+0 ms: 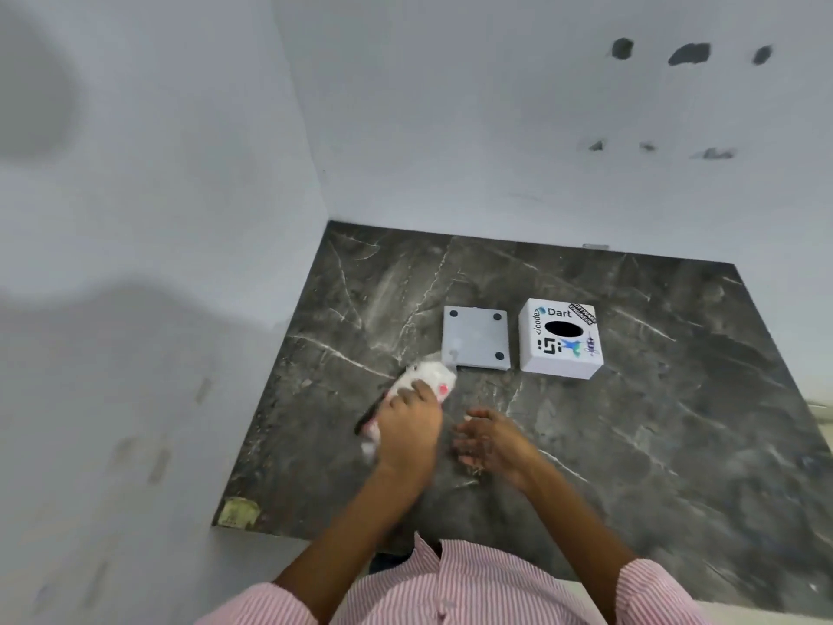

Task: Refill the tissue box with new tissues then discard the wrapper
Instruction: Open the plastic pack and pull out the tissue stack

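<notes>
A white cube tissue box (pixel 560 338) with stickers and a black oval slot stands on the dark marble counter (pixel 676 399). Its grey base plate (pixel 476 338) with black feet lies flat just left of it. My left hand (pixel 408 428) grips a white wrapped tissue pack (pixel 428 376), which is blurred and reaches toward the plate's near left corner. My right hand (pixel 489 439) hovers open beside it, fingers spread, holding nothing.
White walls close the counter at the left and back. A yellowish patch (pixel 238 512) marks the counter's near left corner. Bare marble extends to the right of the box and in front of it.
</notes>
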